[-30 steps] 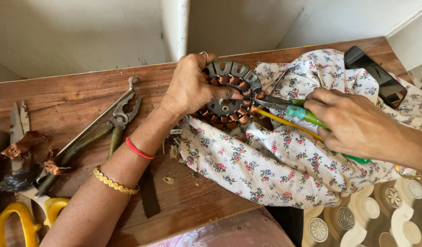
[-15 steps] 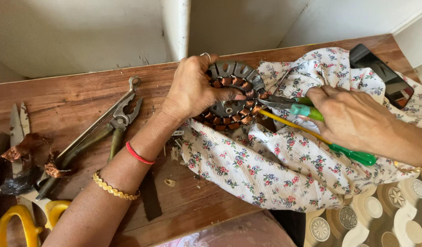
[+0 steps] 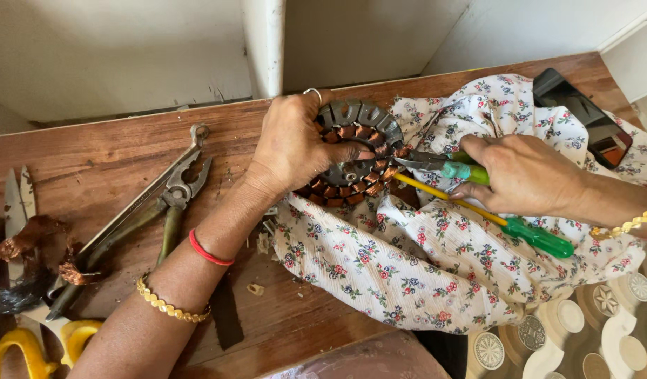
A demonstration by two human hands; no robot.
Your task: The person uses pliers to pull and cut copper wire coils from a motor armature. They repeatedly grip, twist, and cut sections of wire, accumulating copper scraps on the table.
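Stator [image 3: 355, 151]: a ring of grey steel teeth wound with copper coils, propped on edge at the back of the wooden desk [image 3: 113, 154], against the flowered cloth [image 3: 407, 260].
Left hand [image 3: 292, 151]: fingers wrapped shut over the ring's rim, thumb across the hub.
Right hand [image 3: 523, 175]: fingers closed around green-handled pliers [image 3: 435, 165], whose tips touch the coils; a yellow-shafted screwdriver [image 3: 506, 224] lies beneath.
Handling: probably heavy and rigid; the copper wire looks easily nicked, so the steel rim seems the safest hold.
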